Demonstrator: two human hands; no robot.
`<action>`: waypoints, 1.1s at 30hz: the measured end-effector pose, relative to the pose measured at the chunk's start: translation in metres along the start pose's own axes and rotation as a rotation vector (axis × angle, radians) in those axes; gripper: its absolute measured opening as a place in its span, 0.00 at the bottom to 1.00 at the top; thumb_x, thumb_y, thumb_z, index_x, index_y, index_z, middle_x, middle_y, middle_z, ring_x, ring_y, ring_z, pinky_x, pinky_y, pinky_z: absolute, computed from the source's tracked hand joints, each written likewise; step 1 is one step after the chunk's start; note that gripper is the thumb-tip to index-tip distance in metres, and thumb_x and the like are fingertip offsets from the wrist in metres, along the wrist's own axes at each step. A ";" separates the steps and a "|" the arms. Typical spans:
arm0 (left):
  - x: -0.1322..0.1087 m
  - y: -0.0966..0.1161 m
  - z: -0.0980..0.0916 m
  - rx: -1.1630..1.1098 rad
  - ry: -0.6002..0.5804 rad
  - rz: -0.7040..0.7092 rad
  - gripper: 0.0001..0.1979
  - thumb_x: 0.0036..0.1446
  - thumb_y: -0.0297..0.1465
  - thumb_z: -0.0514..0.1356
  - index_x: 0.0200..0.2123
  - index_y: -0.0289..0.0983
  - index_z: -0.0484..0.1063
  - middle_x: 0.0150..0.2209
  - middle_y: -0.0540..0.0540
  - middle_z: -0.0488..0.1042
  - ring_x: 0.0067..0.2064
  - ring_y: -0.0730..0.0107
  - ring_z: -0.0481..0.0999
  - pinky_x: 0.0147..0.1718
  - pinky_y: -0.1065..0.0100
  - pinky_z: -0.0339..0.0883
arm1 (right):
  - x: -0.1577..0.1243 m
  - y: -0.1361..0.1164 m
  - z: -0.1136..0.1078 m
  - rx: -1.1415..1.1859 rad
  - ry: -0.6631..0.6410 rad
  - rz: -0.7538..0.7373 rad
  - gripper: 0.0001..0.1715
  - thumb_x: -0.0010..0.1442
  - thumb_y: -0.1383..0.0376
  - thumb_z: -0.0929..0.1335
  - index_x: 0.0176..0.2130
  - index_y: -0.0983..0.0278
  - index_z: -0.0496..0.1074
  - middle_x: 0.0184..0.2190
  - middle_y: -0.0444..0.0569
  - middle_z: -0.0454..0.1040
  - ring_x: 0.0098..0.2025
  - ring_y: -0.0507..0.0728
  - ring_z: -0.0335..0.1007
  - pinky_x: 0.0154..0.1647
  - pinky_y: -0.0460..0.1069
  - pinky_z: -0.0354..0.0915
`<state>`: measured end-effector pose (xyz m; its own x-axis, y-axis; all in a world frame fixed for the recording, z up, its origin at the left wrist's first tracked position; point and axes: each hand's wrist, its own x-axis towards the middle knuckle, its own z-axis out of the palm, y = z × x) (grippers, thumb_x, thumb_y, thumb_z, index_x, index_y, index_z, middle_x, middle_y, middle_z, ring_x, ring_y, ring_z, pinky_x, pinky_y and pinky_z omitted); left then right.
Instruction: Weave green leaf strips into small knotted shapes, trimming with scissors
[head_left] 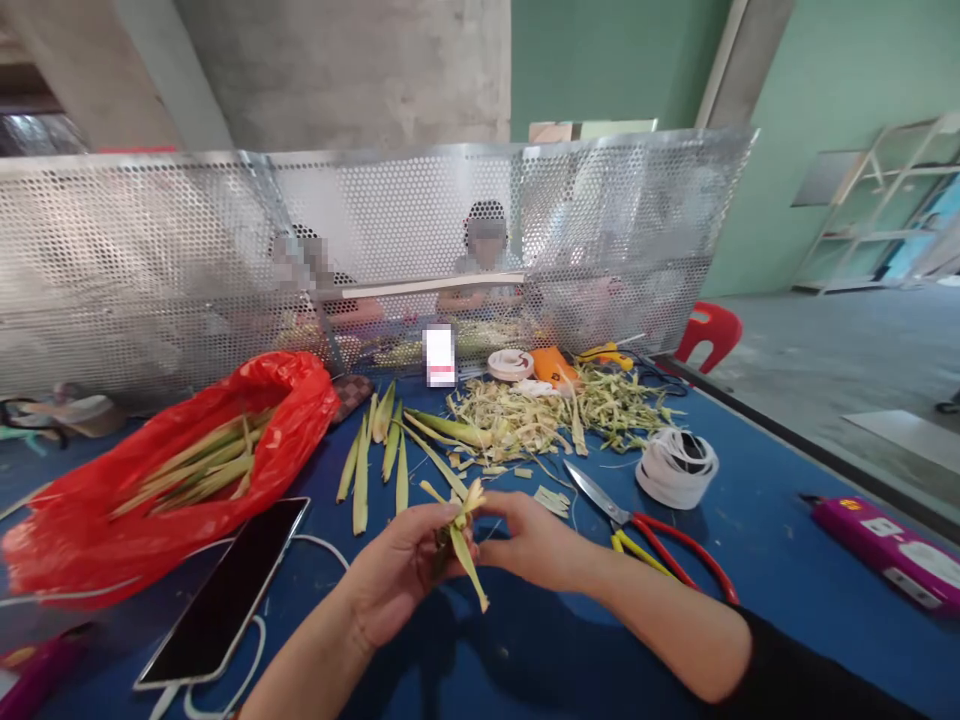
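The left hand [397,572] is gripping a folded leaf bundle [463,535], the right hand [534,540] pinching its side, seemingly securing the folds; red-handled scissors [622,517] are lying handy.

There are one held leaf bundle [465,535], one red bag [298,395], one red-handled scissors [596,490] and two purple tools [889,545].

On blue tbl [780,575]: red plastic bag [300,385] at L, long green leaf strips [199,462] in it; flat black phone [225,590] before bag; red-handled metal scissors [600,496] at R, round white roll [664,482] behind; perforated metal screen [405,220] at back.
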<state>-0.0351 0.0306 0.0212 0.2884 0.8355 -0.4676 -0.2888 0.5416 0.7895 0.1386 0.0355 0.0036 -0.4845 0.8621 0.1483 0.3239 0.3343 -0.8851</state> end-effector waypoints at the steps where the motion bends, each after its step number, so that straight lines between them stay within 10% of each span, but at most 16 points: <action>1: 0.000 -0.001 0.001 0.009 0.005 0.026 0.04 0.47 0.28 0.63 0.26 0.32 0.76 0.24 0.45 0.76 0.25 0.70 0.75 0.29 0.70 0.71 | 0.003 0.006 0.006 0.132 -0.014 0.056 0.05 0.53 0.64 0.69 0.30 0.64 0.73 0.31 0.44 0.75 0.38 0.55 0.70 0.43 0.49 0.64; 8: 0.007 -0.013 0.005 0.226 0.018 0.167 0.10 0.48 0.35 0.64 0.26 0.32 0.76 0.28 0.42 0.77 0.30 0.68 0.75 0.35 0.69 0.68 | -0.007 0.022 0.000 0.402 0.095 0.342 0.16 0.59 0.55 0.62 0.27 0.64 0.66 0.16 0.37 0.61 0.15 0.47 0.56 0.18 0.43 0.55; 13: 0.011 -0.018 0.008 0.180 0.102 0.175 0.10 0.47 0.36 0.65 0.25 0.33 0.76 0.26 0.45 0.77 0.27 0.70 0.74 0.32 0.71 0.67 | -0.013 0.015 -0.004 -0.180 0.324 0.103 0.14 0.61 0.60 0.63 0.27 0.63 0.69 0.21 0.43 0.66 0.26 0.52 0.61 0.27 0.46 0.57; 21: 0.014 -0.024 0.008 0.196 0.181 0.185 0.12 0.45 0.37 0.65 0.24 0.33 0.74 0.22 0.46 0.74 0.25 0.70 0.72 0.30 0.70 0.66 | -0.025 0.005 -0.006 -0.666 0.252 -0.253 0.15 0.66 0.64 0.58 0.34 0.63 0.71 0.27 0.49 0.71 0.30 0.54 0.67 0.32 0.46 0.58; 33: 0.007 -0.025 0.016 0.498 0.014 0.178 0.09 0.46 0.34 0.65 0.19 0.34 0.74 0.19 0.51 0.69 0.23 0.75 0.66 0.25 0.75 0.61 | -0.021 0.002 -0.018 -0.509 0.183 -0.251 0.15 0.63 0.66 0.60 0.29 0.63 0.70 0.24 0.44 0.67 0.28 0.51 0.62 0.29 0.45 0.56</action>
<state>-0.0111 0.0211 0.0049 0.2608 0.9135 -0.3122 0.1376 0.2849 0.9486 0.1638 0.0246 0.0069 -0.4634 0.7698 0.4389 0.5882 0.6377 -0.4974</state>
